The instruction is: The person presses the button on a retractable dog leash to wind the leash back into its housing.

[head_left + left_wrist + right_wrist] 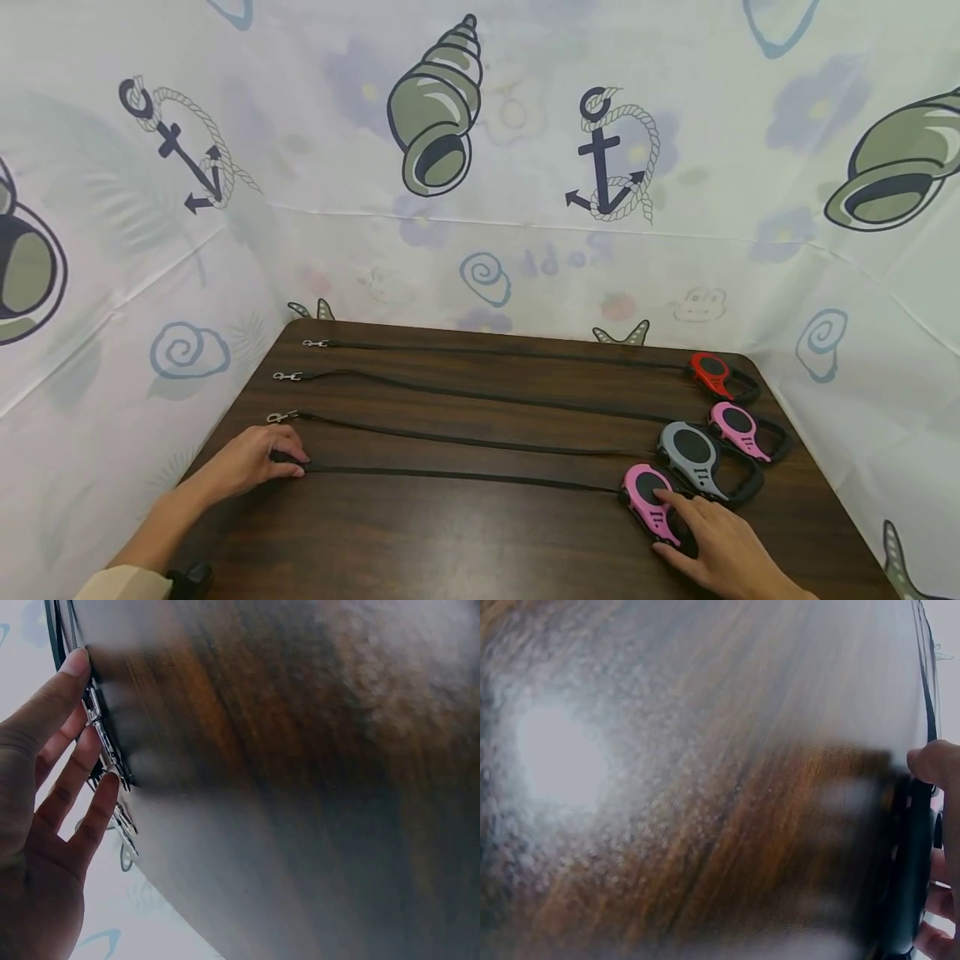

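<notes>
Several retractable dog leashes lie drawn out side by side. On the nearest one, a pink leash point(647, 492), my right hand point(720, 537) grips the case with thumb and fingers. My left hand point(255, 458) pinches the far end of its black strap point(450, 476), hiding the clip in the head view. The left wrist view shows a metal clip point(105, 735) beside the fingers. In the right wrist view, the case's dark side point(909, 862) sits by my thumb. Just behind are a grey leash point(688, 454), a second pink leash point(735, 425) and a red leash point(709, 372).
All of this lies on a dark brown wooden table point(420, 533). Metal clips point(283, 416) of the other leashes lie along the left side. A white printed cloth point(525, 275) hangs behind the table and down both sides.
</notes>
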Demonstrator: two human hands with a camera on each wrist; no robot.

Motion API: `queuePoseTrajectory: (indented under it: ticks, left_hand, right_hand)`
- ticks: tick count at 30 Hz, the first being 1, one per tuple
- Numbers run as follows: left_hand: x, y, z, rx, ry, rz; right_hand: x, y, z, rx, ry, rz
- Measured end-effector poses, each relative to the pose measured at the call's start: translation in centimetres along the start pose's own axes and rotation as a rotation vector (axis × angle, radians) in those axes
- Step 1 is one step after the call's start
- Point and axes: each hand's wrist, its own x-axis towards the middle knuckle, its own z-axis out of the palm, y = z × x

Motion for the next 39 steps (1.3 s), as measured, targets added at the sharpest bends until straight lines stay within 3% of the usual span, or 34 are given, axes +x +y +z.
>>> queuePoseTrajectory:
  ticks: [7,14,20,23,28,31,35,39]
  left_hand:
    - [-0.1,0.1,0.0,-0.004,-0.025,-0.028]
    - [0.0,0.1,-0.2,-0.048,-0.041,-0.042]
    - [0.1,0.3,-1.0,-0.099,-0.052,-0.116]
    - [0.2,0.4,-1.2,-0.105,-0.047,-0.151]
    - [0.7,0.5,-1.7,-0.095,-0.023,-0.190]
    - [1.1,0.5,-2.0,-0.072,-0.006,-0.187]
    - [1.7,0.5,-2.2,-0.038,0.013,-0.170]
    - [2.2,0.3,-2.4,-0.017,0.018,-0.170]
  right_hand:
    - [0.2,-0.2,-0.1,0.020,-0.016,0.005]
    - [0.5,-0.1,-0.8,0.091,-0.140,0.096]
    - [0.5,-0.2,-1.2,0.175,-0.231,0.168]
    - [0.7,-0.2,-1.4,0.192,-0.189,0.186]
    - [1.5,0.3,-1.7,0.217,-0.001,0.101]
    - [2.0,0.7,-1.9,0.275,0.064,0.072]
    - [2.6,1.1,-2.4,0.355,0.067,0.126]
    - [3.3,1.4,-3.3,0.422,0.006,0.265]
